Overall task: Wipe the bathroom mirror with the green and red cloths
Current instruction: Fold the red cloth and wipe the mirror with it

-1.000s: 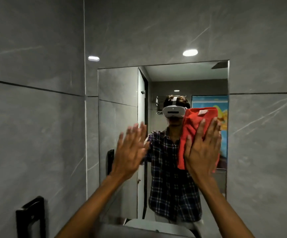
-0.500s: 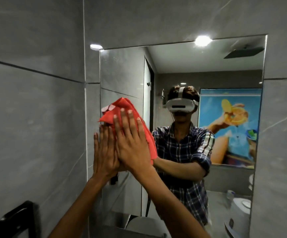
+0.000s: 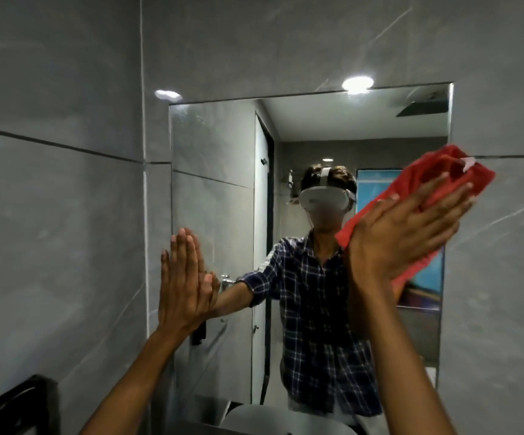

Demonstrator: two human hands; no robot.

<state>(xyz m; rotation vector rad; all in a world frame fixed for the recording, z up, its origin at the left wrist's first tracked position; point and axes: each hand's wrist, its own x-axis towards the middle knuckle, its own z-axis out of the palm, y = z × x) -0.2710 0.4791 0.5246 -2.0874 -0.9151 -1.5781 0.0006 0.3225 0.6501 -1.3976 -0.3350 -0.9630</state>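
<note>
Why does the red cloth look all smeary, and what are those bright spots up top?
In the head view, the red cloth and right hand are motion-blurred; the left hand on the mirror looks sharper. The bright spots are ceiling lights glaring off the glossy grey tiles, and the room is dim.

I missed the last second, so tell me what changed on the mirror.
The right hand swept the red cloth from the mirror's left side, beside the left hand, across to its right edge, partly onto the wall tile. Before that, it had come leftward. The left hand stayed flat and bare near the left edge. The cloth stayed pressed under the right palm.
</note>
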